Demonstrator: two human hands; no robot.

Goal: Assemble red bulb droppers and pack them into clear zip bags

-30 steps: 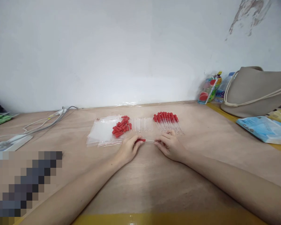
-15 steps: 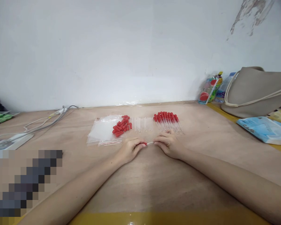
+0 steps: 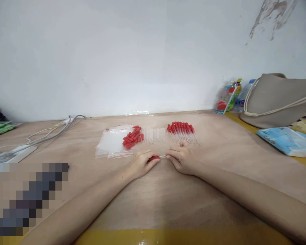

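Between finger and thumb, my left hand [image 3: 143, 163] pinches a red rubber dropper bulb [image 3: 154, 158]. My right hand [image 3: 181, 158] is closed on a thin clear glass pipette tube [image 3: 163, 156], whose left end meets the bulb; how deep it sits inside is hidden. Behind my left hand lies a heap of loose red bulbs [image 3: 132, 137]. A row of bare glass tubes [image 3: 155, 135] lies to the right of the heap. Beyond my right hand, several droppers with red bulbs fitted [image 3: 182, 131] lie side by side.
Clear zip bags [image 3: 113, 141] lie left of the heap. Cables and a power strip [image 3: 20, 153] are at the left. On the right are drink bottles [image 3: 228, 98], a grey bag [image 3: 277, 98] and a blue-white packet [image 3: 287, 141]. A white wall [image 3: 117, 58] stands behind the wooden table [image 3: 148, 200].
My left fingers have opened slightly around the bulb, so more of its red side shows. The bulb and tube now lie nearly level, and both hands stay almost in place.
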